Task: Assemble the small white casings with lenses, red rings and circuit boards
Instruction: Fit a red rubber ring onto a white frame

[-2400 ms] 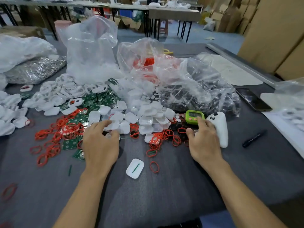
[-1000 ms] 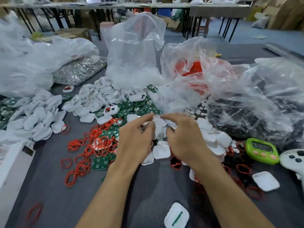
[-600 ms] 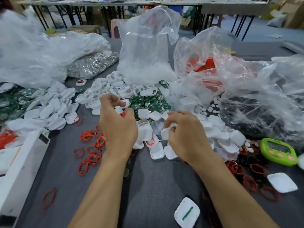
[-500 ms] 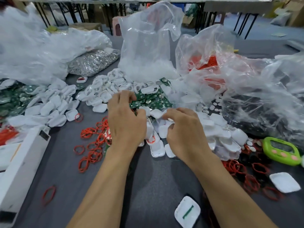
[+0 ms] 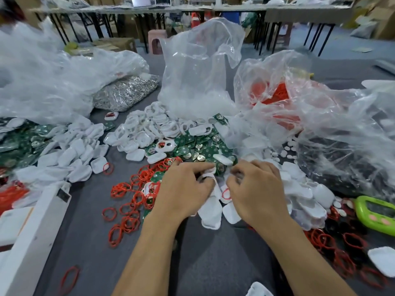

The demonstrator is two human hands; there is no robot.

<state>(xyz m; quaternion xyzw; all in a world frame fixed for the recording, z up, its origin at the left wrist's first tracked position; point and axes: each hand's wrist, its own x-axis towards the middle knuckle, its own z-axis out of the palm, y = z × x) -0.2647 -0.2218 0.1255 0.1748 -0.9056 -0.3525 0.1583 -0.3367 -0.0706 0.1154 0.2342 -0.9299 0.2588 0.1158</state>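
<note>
At the middle of the bench [image 5: 213, 263], the left hand [image 5: 183, 189] curls its fingers round a white casing [image 5: 207, 175] over a heap of casings [image 5: 210, 212]. The right hand [image 5: 254, 189] curls just beside it; whether it pinches anything I cannot tell. Toward the left edge lie red rings [image 5: 123, 189], toward the far edge circuit boards [image 5: 205, 149].

**Both hands palm down, fingertips almost meeting**

Two bare forearms reach forward from the lower edge and converge. The left hand [image 5: 183, 189] lies knuckles up with its fingers curled, pinching a white casing [image 5: 207, 175] at their tips. The right hand [image 5: 255, 189] sits just beside it, fingers bent inward. Its fingertips are blurred, so its grip cannot be told.
</note>
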